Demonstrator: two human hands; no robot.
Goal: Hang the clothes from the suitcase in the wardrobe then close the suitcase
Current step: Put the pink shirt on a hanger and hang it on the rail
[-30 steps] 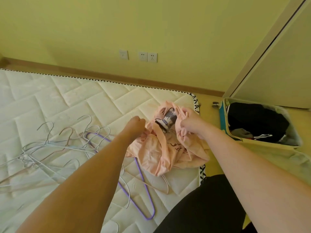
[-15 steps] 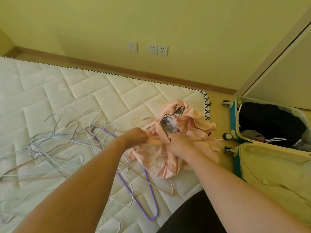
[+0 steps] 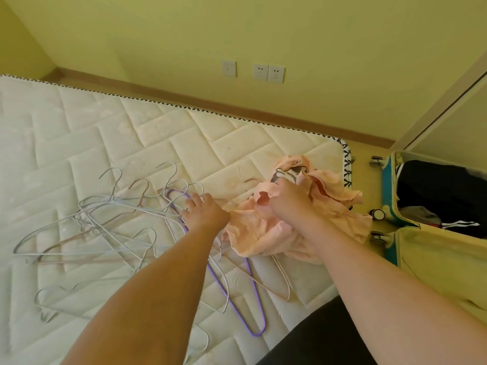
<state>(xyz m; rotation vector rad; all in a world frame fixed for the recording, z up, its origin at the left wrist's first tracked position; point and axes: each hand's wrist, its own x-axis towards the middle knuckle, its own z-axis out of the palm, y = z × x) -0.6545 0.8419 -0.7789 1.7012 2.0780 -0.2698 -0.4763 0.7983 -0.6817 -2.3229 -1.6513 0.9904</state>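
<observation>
Peach garment [image 3: 263, 230] bunched between both hands

No readable text, label, brand or number showed anywhere. The peach garment [image 3: 266, 227] on the mattress [image 3: 131, 143] carried a dark printed graphic, possibly with lettering, but it was crumpled and too blurred to read. The wall sockets [image 3: 268, 73] bore no legible marking.

Hangers [image 3: 110, 225] are spread on the mattress [image 3: 131, 133], a garment [image 3: 303, 222] is bunched to their right, and the suitcase [image 3: 434, 259] is laid open on the floor beyond.
</observation>
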